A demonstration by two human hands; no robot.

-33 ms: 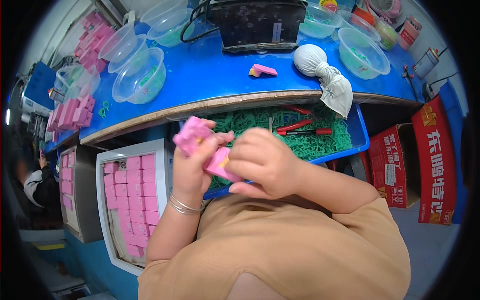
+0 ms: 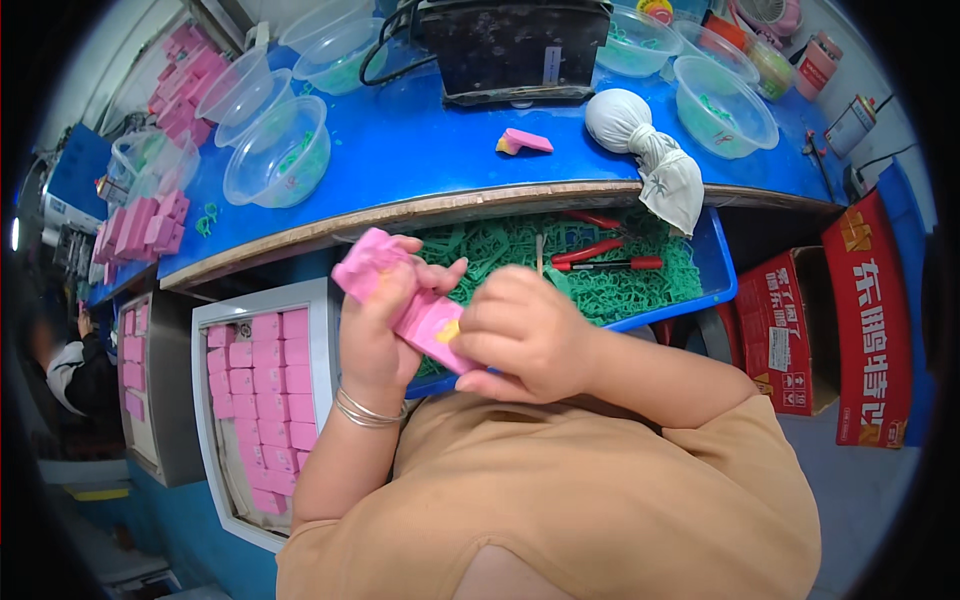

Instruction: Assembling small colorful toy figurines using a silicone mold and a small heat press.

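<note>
My left hand [image 2: 378, 335], with bracelets at its wrist, is wrapped round a pink rubbery-looking block [image 2: 425, 320] with yellow patches. The block slants down toward my right hand [image 2: 530, 335]. I cannot tell whether it is one piece or two laid together. My right hand's fingers are curled and press at the block's lower end, beside a yellow patch; its fingertips are partly hidden. Beneath both hands is a blue tray [image 2: 722, 262] filled with thin green pieces [image 2: 490, 260]. Red-handled pliers [image 2: 590, 252] and a red-and-black pen [image 2: 625, 264] lie on them.
On the blue table [image 2: 400, 140] are a small pink-and-yellow piece [image 2: 525, 141], a tied white cloth bag [image 2: 640, 140], a black machine [image 2: 525, 50] and clear bowls [image 2: 280, 155]. A white-framed tray [image 2: 205, 400] of pink blocks stands left, a red carton [image 2: 790, 330] right.
The pink block has turned slightly in my left hand, and more of its lower part and yellow patch shows. My right hand has shifted slightly downward.
</note>
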